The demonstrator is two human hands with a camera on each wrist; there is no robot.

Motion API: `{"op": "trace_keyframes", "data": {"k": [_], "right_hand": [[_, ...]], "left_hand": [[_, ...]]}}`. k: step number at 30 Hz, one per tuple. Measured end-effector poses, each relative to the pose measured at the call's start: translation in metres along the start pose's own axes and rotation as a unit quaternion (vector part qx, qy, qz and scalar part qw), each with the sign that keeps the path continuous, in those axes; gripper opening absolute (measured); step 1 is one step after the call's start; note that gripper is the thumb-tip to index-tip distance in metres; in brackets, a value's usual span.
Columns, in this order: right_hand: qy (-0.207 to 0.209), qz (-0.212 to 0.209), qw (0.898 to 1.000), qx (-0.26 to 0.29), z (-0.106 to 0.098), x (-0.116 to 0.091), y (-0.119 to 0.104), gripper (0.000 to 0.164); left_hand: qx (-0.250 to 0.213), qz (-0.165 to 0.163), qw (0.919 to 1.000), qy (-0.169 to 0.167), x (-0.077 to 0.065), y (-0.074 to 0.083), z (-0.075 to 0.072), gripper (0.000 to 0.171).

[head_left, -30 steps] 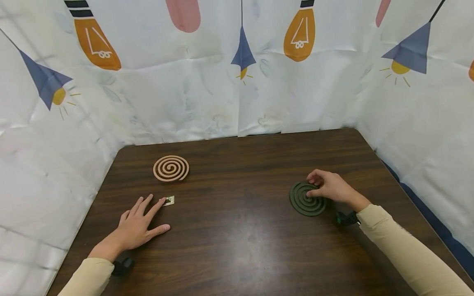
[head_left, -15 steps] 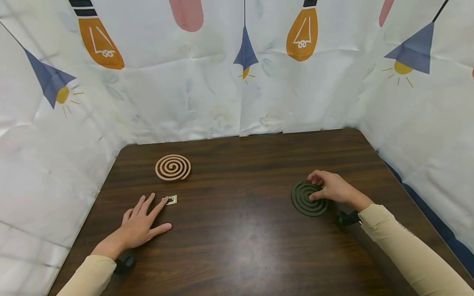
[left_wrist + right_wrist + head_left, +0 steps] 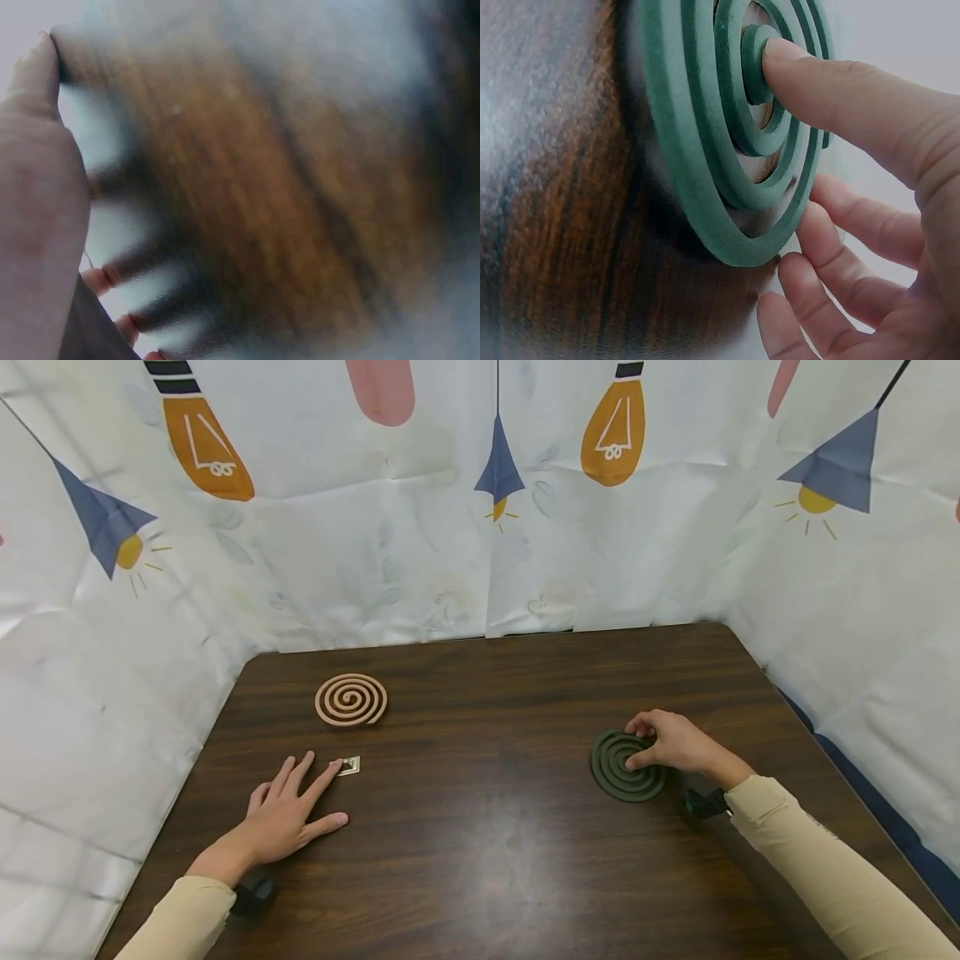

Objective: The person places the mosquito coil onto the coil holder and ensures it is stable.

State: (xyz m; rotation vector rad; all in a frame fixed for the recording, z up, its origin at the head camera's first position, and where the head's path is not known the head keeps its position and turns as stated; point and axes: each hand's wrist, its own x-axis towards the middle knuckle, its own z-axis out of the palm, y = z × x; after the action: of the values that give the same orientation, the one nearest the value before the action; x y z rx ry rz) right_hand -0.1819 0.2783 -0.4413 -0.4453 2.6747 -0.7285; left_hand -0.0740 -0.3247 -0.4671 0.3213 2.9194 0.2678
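Observation:
My right hand (image 3: 678, 745) holds a green mosquito coil (image 3: 611, 781) at the right of the table. In the right wrist view, the thumb presses near the centre of the green coil (image 3: 671, 120), and the curled fingers sit at its outer rim. Spread flat at the left, my left hand (image 3: 273, 822) touches a small shiny rectangular metal piece (image 3: 352, 766) with its index fingertip. The left wrist view shows only part of the left hand (image 3: 37, 187) over the blurred wood; the metal piece is out of sight there. Behind the metal piece lies a tan mosquito coil (image 3: 351, 724).
Both coils and the metal piece are on a dark wooden table (image 3: 480, 843) with rounded back corners. A white printed cloth (image 3: 420, 552) with lamp pictures hangs around its back and sides. Each wrist wears a dark band, such as the left band (image 3: 253, 897).
The head view has shifted slightly, moving everything a little to the right in the frame. Both hands keep nearly the same pose on the green coil and the metal piece.

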Motion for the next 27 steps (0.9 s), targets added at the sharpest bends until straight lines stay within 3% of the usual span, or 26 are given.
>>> {"op": "trace_keyframes", "data": {"k": [11,19,27], "right_hand": [[0.002,-0.005,1.000,0.001,-0.0002,-0.0019,-0.0017,0.055],[-0.012,0.007,1.000,0.020,-0.0033,-0.0067,-0.0004,0.054],[-0.024,0.002,0.999,0.047,-0.0071,-0.0086,0.0026,0.056]], "left_hand": [[-0.020,0.015,0.9990,0.038,-0.0004,-0.0057,0.0066,0.087],[-0.015,0.000,0.9999,0.002,-0.0005,-0.0006,-0.0004,0.088],[-0.013,0.001,0.9999,0.007,-0.0010,0.0002,0.0003,0.087]]}}
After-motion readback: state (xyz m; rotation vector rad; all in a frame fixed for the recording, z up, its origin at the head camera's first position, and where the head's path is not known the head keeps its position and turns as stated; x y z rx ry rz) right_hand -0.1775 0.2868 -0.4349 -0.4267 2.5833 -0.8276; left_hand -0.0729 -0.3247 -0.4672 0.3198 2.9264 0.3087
